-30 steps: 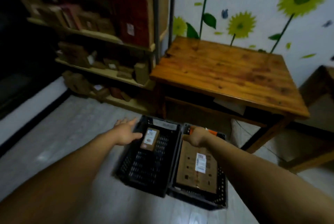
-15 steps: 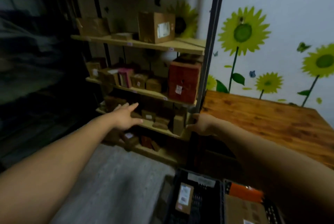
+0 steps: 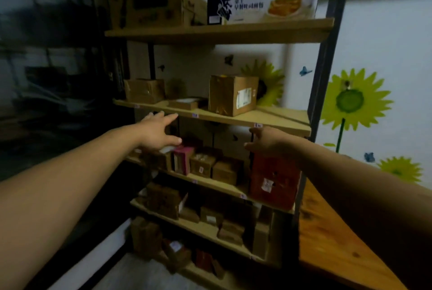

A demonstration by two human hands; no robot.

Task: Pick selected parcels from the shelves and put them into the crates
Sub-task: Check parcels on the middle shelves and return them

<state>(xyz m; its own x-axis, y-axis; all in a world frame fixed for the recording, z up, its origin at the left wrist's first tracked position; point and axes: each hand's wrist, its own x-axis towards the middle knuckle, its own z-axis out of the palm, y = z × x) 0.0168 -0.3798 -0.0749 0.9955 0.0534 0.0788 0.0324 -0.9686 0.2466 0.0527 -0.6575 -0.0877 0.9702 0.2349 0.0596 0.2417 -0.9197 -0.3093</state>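
A shelf unit (image 3: 233, 121) with several boards fills the view, stocked with cardboard parcels. My left hand (image 3: 159, 131) reaches toward it with fingers straight, empty, just below the edge of the board that carries a taped brown box (image 3: 231, 94). Under that hand stand a pink box (image 3: 183, 160) and small brown parcels (image 3: 203, 164). My right hand (image 3: 266, 141) hangs loosely curled and empty in front of a tall red box (image 3: 273, 179). The crates are out of view.
A wooden table (image 3: 339, 250) stands at the lower right beside the shelf's black upright (image 3: 320, 83). On the top board sit a large brown carton (image 3: 154, 6) and a white printed box (image 3: 268, 2). Grey floor shows at the bottom left.
The view has risen from the crates on the floor to the shelves. Both hands have lifted away from the crates, the left stretching toward the middle shelves.
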